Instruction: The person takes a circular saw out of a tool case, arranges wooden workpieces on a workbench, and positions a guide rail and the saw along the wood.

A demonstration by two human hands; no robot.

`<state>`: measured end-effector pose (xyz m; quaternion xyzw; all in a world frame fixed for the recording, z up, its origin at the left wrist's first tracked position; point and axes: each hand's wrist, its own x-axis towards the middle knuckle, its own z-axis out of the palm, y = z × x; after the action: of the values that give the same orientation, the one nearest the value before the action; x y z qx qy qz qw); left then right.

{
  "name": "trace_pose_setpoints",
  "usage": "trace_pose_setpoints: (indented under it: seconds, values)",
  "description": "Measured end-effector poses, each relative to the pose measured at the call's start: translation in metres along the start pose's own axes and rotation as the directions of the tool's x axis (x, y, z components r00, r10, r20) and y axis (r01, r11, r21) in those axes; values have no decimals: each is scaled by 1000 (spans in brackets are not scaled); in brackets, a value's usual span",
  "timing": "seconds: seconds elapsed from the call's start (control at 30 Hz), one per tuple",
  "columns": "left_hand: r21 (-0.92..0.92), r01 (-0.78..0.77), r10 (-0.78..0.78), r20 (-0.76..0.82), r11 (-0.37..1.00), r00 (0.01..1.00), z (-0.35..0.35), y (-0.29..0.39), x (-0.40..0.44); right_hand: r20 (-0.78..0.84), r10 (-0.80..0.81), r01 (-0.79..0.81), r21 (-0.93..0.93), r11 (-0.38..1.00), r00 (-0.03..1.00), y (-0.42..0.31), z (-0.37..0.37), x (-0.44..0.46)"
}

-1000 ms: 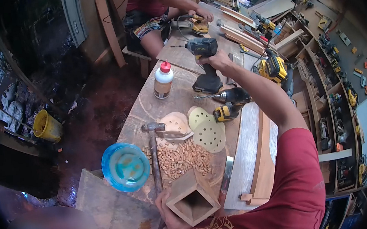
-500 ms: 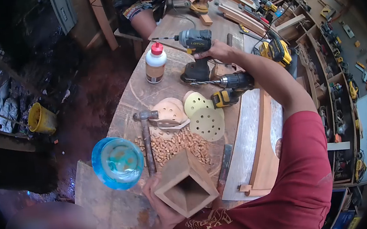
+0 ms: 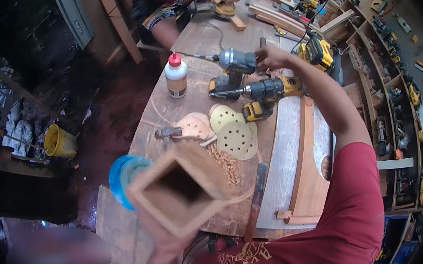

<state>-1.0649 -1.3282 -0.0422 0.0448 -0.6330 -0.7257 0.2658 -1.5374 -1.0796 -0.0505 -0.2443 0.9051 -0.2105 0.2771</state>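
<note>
Box [image 3: 204,169] of wood, gripped in the left hand [image 3: 154,233], is above the workbench [image 3: 150,130]; dipped low, it could scatter dowels [image 3: 228,170]. The right hand [image 3: 271,58], grip unclear, is beside the upright driver [image 3: 238,61]; a nudge could topple it.

Head-worn view, near, facing forward and down across workbench [image 3: 197,90].

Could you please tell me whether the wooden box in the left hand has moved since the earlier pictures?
Yes: judged against the blue bowl, the wooden box has moved left in view, now hiding part of the bowl.
</note>
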Motion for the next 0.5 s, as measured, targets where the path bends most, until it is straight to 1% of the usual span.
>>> trace_pose_setpoints:
  seconds: [0.07,0.13,0.2,0.23,0.27,0.3,0.33,0.37,0.4,0.43,0.47,0.5]
  values:
    - [236,28,-46,68,971,997,-22,43,19,-157,-106,97,-62,993,982,9,-11,-10]
    - [198,90,-84,-41,976,996,-49,50,34,-349,-190,167,-95,981,918,6,-27,-39]
    - [448,135,-125,-54,884,991,-74,52,78,-537,-155,64,-185,981,829,-11,-37,-96]
    - [537,33,-20,-30,843,999,-72,49,97,-622,-217,160,-147,976,753,-13,-33,-126]
    - [608,-81,90,15,790,996,-68,41,119,-710,-263,249,-127,960,653,-14,-29,-155]
    - [710,-164,131,101,684,986,-82,23,147,-734,-268,238,-148,960,624,-19,-21,-189]
    - [736,-196,150,129,648,980,-86,0,163,-757,-275,230,-168,959,593,-24,-2,-222]
    - [759,-227,168,156,610,973,-91,-23,180,-746,-214,159,-146,976,631,-33,24,-256]
    - [726,-204,181,110,657,977,-87,-44,190,-682,-85,140,25,990,726,-38,57,-285]
    - [636,-208,165,126,743,978,-87,-66,200,-661,39,-52,1,999,749,-45,102,-312]
    - [674,-190,164,102,714,981,-93,-92,210,-469,187,-199,24,980,863,-35,146,-332]
    - [671,-244,174,170,700,970,-94,-107,218,-258,340,-330,80,940,904,-66,179,-350]
